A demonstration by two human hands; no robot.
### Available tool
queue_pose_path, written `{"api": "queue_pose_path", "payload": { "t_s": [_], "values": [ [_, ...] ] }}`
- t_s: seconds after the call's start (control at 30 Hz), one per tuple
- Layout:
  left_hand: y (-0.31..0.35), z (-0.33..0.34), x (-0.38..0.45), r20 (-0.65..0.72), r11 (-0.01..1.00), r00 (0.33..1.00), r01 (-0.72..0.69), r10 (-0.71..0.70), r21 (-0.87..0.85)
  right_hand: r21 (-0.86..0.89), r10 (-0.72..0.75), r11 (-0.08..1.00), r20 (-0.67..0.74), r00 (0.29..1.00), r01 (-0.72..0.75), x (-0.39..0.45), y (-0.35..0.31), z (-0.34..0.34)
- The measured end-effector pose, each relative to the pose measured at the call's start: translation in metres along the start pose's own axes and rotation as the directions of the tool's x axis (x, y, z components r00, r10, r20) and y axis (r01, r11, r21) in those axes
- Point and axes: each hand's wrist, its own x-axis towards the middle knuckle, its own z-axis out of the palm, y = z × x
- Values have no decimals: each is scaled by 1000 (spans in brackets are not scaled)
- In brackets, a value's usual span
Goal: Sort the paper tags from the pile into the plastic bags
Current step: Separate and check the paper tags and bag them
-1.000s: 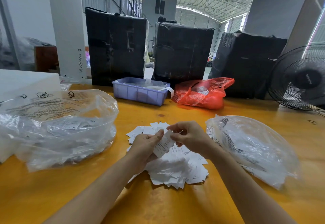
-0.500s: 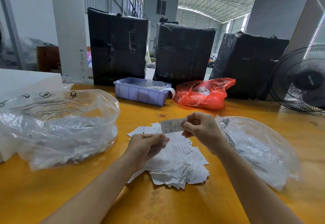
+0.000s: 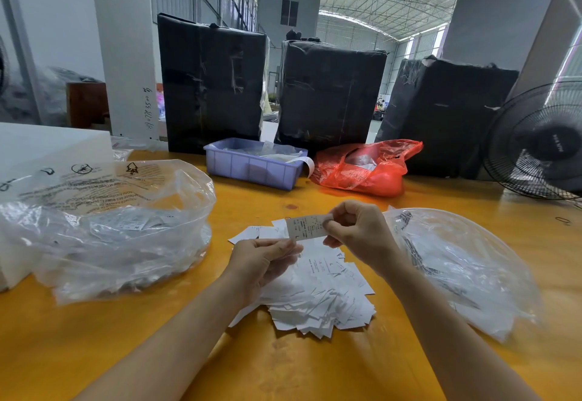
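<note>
Head cam: right hand (image 3: 359,233) pinches one paper tag (image 3: 307,227) by its end, held up flat above the pile of tags (image 3: 318,296) in the middle of the yellow desk (image 3: 315,369). Left hand (image 3: 261,262) sits just under it, fingers (image 3: 283,248) loosely curled, and I can't tell if they hold anything. A clear plastic bag (image 3: 107,230) lies left of the pile, another clear bag (image 3: 466,271) right.

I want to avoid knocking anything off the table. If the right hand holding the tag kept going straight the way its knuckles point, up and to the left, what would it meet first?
Probably the lilac plastic bin at the table's back; before it lies only bare yellow table. The right hand pinches the printed paper tag above the white tag pile. Depth is uncertain.
</note>
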Motion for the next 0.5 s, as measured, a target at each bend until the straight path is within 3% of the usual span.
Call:
{"api": "queue_pose_path", "payload": {
  "t_s": [0.5],
  "values": [
    [1, 0, 0, -34, 1000, 999, -8, 7, -24, -17, -20, 1000, 31, 999, 21, 0, -2, -5]
  ]
}}
